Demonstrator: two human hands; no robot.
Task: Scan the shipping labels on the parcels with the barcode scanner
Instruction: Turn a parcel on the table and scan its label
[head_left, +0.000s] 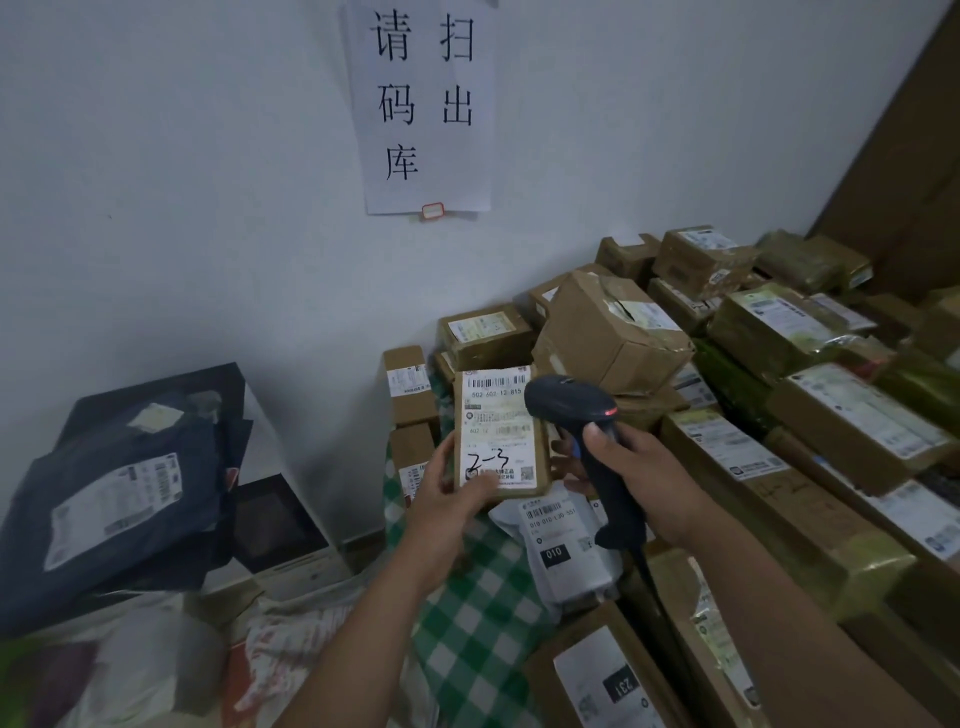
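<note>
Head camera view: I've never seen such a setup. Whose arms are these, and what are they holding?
No robot here: a person wears a camera on the head, looking down at their bare hands. The left hand holds up a small cardboard parcel, its white shipping label facing the camera. The right hand grips a dark barcode scanner, its head close to that label. More labelled parcels are piled at the right, some on a green checked cloth. A paper sign hangs on the wall.

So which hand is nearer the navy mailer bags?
Left. The left hand, holding a small parcel, is right of the navy mailer bags; the right hand, gripping the scanner, is farther right.
</note>
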